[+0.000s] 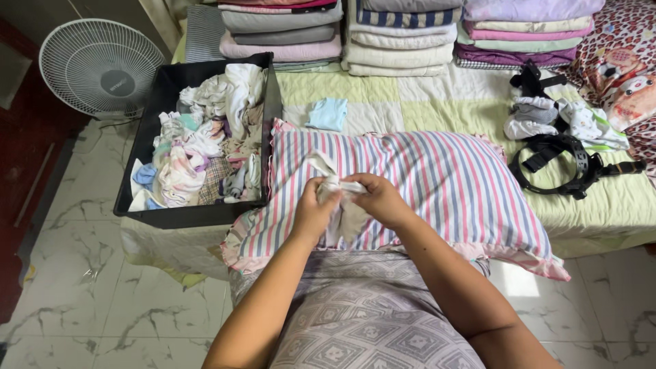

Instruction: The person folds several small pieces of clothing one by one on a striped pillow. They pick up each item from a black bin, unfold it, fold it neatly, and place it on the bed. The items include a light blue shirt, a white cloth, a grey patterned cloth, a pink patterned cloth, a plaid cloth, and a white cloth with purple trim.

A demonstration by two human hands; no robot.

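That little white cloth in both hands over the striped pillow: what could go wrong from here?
The white cloth is bunched between the left hand and right hand, so it might fold unevenly. The striped pillow overhangs the bed edge and could slide off. The black bin is heaped with clothes that may spill.

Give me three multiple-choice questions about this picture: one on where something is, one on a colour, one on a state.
1. Where is the black bin?
A. left of the pillow
B. on the floor
C. behind the stacks

2. What colour is the small folded cloth beyond the pillow?
A. red
B. light blue
C. black

3. How is the white cloth held?
A. left hand only
B. right hand only
C. both hands

Answers: 1 A, it sits on the bed by the pillow's left edge. 2 B, it is pale blue. 3 C, both hands grip it over the pillow.
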